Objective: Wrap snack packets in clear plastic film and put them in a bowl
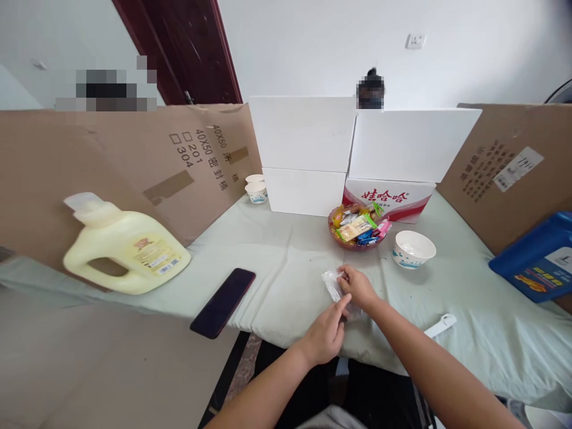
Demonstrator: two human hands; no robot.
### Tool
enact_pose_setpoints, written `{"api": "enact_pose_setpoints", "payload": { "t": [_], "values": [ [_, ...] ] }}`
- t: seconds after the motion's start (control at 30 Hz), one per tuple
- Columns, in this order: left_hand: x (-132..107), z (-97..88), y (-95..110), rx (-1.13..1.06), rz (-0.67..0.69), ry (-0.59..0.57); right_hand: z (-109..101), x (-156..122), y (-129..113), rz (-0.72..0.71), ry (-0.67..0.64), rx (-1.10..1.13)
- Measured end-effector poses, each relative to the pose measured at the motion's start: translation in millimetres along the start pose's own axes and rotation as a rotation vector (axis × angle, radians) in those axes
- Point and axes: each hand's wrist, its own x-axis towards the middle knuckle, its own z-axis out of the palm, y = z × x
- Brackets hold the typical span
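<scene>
Near the table's front edge, both my hands are on a small clear plastic bag (331,285). My right hand (358,288) has its fingers curled and pinched on the bag's upper part. Lower down, my left hand (325,335) closes on the bag's near end, thumb pointing up toward the right hand; part of its grip is hidden. Just beyond them sits a reddish bowl (336,239) heaped with wrapped snacks (357,227). To its right stands a white paper bowl (413,253) with something pale inside that I cannot make out.
A dark phone (223,302) and a pale yellow jug (127,247) lie on the left. On the right are a white handled tool (441,325), partly behind my forearm, and a blue bottle (536,262). Cardboard (214,161) and white boxes (308,137) wall the table; paper bowls (256,192) stand behind.
</scene>
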Motion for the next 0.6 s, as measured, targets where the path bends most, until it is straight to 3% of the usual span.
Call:
{"api": "enact_pose_setpoints", "payload": {
  "t": [0.1, 0.3, 0.47, 0.6],
  "values": [
    [0, 1.6, 8, 0.073, 0.043, 0.007, 16, -7, -2, -0.001, 0.037, -0.114],
    [14, -6.9, 11, 0.253, -0.066, 0.247, 23, -15, -5, -0.052, 0.078, -0.267],
    [44, -19.6, -10, 0.524, -0.225, 0.099, 21, -18, -11, -0.058, 0.137, -0.361],
    [48, -19.0, -19, 0.617, -0.219, 0.016, 14, -13, -5, 0.045, 0.227, -0.426]
  ]
}}
